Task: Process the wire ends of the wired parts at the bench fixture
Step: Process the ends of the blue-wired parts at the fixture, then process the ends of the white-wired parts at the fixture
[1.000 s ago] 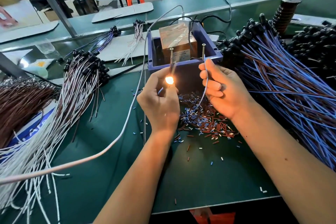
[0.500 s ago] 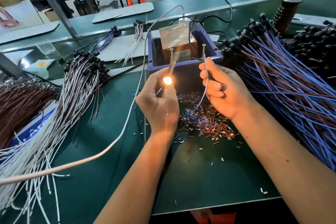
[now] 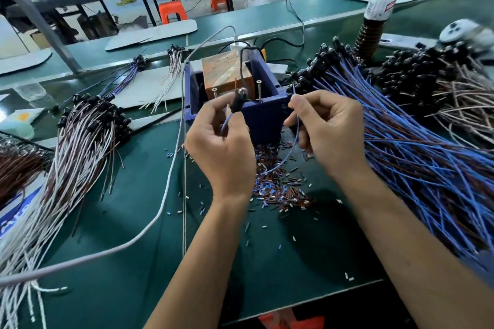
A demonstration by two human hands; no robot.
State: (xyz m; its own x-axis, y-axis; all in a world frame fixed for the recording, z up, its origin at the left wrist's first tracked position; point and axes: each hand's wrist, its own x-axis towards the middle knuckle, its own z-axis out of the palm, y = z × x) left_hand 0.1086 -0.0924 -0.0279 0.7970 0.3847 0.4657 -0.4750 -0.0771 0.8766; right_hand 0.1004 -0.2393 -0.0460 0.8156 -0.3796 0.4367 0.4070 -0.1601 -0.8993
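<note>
My left hand (image 3: pixel 223 147) grips a black wired part (image 3: pixel 238 101) by its body, held up in front of the blue box fixture (image 3: pixel 263 112). Its thin blue wire (image 3: pixel 284 160) loops down and across to my right hand (image 3: pixel 327 128), which pinches the wire's end near the box's right front corner. Two upright screws (image 3: pixel 258 89) stand in the box beside a taped brown block (image 3: pixel 224 72). The part's tip is dark, with no glow.
A big pile of blue and brown wired parts (image 3: pixel 417 155) lies at the right, white and brown ones (image 3: pixel 77 155) at the left. Cut insulation bits (image 3: pixel 278 184) litter the green mat. A grey cable (image 3: pixel 171 168) crosses the left. A bottle (image 3: pixel 381 0) stands behind.
The bright glow at my left hand has gone out. Both hands have come away from the screws, and the part is now lifted upright in my left hand.
</note>
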